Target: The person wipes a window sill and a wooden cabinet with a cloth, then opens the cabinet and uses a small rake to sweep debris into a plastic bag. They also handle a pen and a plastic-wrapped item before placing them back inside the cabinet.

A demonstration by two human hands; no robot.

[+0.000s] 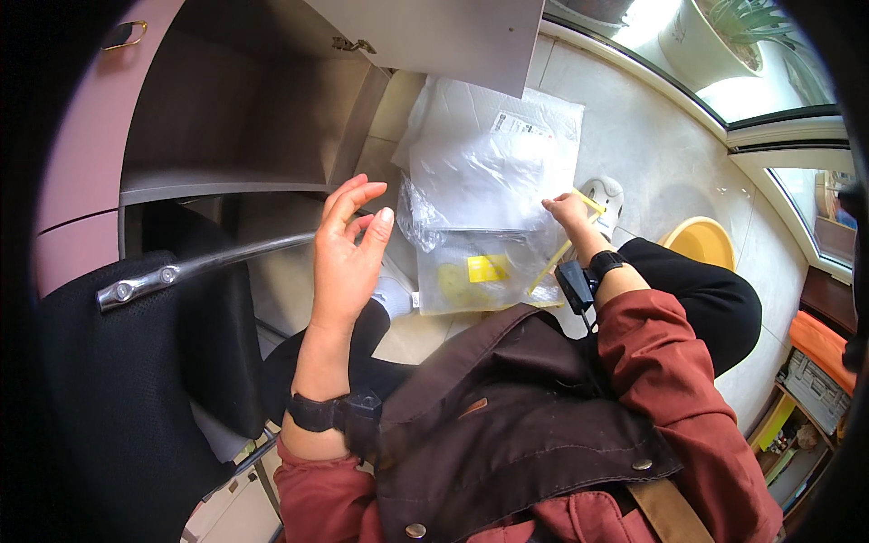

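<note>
My left hand (353, 251) is raised in front of the open cabinet, its fingers apart and curved, holding nothing. My right hand (567, 208) is at the right edge of a stack of clear plastic packaging (489, 170) on the floor; its fingertips are pinched together beside a yellow strip (551, 265), and whether they grip it or the plastic cannot be told. Below the packaging lies a translucent plastic folder or bag (448, 275) with a yellow label (487, 268). A white label (519, 124) with writing is on the upper part of the packaging.
An open cabinet (231, 122) is at the upper left, its door (455, 41) swung over the floor. A black chair (122, 387) with a metal bar (237, 259) stands at left. A yellow bucket (703, 241) is at right, near a potted plant (709, 41) beyond a glass door.
</note>
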